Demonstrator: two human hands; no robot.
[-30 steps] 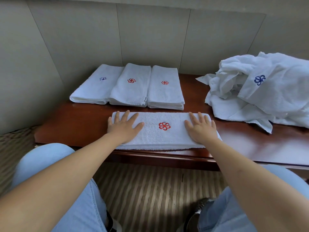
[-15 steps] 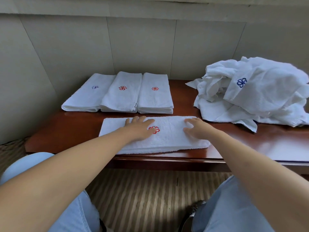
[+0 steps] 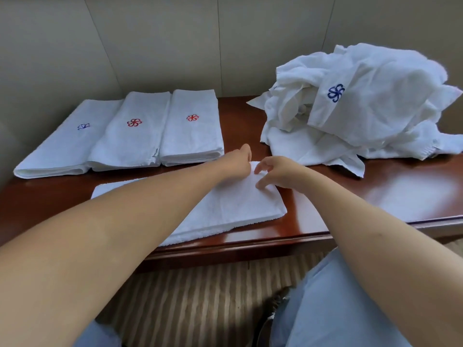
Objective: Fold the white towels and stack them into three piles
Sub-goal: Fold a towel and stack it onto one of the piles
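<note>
Wall [image 3: 150, 46] behind: pale grey-beige panels, thin vertical seams between them, matte, evenly lit. Panel at far left angles toward the camera. Table [image 3: 375, 196] stands against the wall: dark reddish-brown wood, glossy top with soft white glare patches at right, moulded front edge with a lighter highlight line. Floor [image 3: 200, 296] below: carpet in narrow tan and brown stripes running away from the camera. Light is soft, diffuse, cool; source out of view. No hard shadows anywhere.
</note>
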